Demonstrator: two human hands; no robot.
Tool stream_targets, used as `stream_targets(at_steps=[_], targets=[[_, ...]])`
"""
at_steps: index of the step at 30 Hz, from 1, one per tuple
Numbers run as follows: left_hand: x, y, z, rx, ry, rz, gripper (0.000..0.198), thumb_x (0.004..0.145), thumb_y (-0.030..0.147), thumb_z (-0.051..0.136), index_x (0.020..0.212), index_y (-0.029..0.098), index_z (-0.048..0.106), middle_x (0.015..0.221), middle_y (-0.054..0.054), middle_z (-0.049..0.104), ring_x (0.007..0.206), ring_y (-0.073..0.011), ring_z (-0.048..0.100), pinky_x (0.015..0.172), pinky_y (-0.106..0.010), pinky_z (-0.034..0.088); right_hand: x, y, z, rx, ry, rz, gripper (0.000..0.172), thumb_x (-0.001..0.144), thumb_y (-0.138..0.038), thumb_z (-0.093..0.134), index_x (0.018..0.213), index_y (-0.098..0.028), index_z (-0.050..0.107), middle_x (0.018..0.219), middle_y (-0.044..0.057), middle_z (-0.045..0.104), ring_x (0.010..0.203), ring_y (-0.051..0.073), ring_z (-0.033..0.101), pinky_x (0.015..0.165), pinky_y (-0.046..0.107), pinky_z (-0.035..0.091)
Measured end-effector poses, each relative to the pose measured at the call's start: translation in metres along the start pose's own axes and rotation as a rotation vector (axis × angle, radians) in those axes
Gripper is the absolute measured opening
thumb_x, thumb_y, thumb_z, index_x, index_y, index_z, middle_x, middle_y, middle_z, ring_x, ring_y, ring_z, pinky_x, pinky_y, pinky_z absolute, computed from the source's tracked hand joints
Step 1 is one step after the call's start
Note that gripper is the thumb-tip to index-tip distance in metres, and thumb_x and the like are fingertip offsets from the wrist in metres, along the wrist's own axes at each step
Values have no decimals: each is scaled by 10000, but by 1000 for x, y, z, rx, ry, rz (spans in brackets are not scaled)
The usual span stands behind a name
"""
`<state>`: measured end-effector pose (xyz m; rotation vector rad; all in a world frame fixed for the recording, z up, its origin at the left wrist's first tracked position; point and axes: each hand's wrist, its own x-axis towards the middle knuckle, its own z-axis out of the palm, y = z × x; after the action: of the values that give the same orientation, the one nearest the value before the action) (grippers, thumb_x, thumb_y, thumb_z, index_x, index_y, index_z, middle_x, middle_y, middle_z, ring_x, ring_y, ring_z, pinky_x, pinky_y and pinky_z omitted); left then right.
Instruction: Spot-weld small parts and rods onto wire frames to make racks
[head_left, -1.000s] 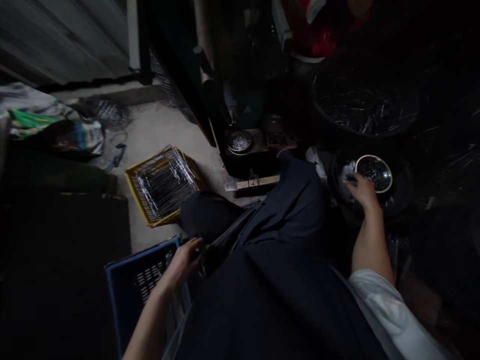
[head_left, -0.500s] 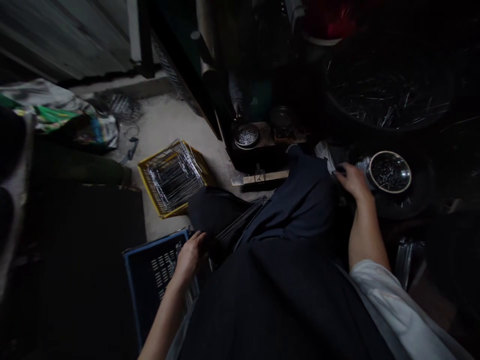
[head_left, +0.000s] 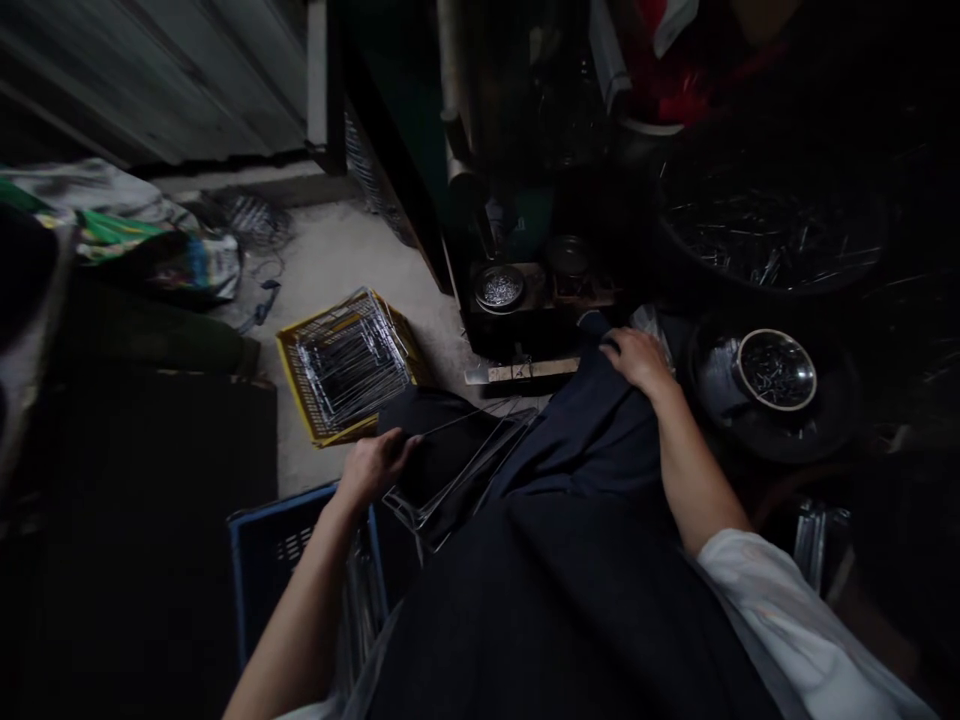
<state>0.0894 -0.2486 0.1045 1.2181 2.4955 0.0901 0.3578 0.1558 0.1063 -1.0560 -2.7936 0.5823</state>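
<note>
My left hand (head_left: 375,462) is closed on a thin wire frame (head_left: 465,418), one long strand of which runs from the fingers toward the knees. Below it, several bent metal wire frames (head_left: 450,492) lie across the lap on dark cloth (head_left: 570,430). My right hand (head_left: 639,358) is over the right knee, touching or just above the dark trouser cloth. Its fingers are bent together, and whatever is between them is too small and dark to make out.
At the left, a yellow crate (head_left: 300,385) holds stacked wire frames. Nearer stands a blue crate (head_left: 236,570) with metal pieces. A bowl of small metal parts (head_left: 776,370) is at the right, below a large basin of wire pieces (head_left: 772,240). Ahead, a machine (head_left: 517,330) bears a small dish (head_left: 500,288).
My left hand has risen from beside the blue crate and now lifts a wire frame. My right hand has moved left, from beside the bowl to the knee. The view has shifted slightly.
</note>
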Motion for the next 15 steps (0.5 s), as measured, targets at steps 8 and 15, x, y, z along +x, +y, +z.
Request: stream_targets(at_steps=[8,15], targets=[[81,-17,-14,121,114,9,428,904,538,395,648,216,515,558,-44,543,578,-209,537,550,-291,229,13,-6,0,152,-14,9,247,884,-347,597,1074,-212,679,1004,73,725,956,264,666,828,363,492],[123,36,-33,79,85,165,386,907,460,429,655,199,560,628,-54,622,594,-189,549,552,-288,261,17,0,2,182,5,43,242,868,-335,623,1059,-200,686,1018,74,729,949,243,670,820,329,484]])
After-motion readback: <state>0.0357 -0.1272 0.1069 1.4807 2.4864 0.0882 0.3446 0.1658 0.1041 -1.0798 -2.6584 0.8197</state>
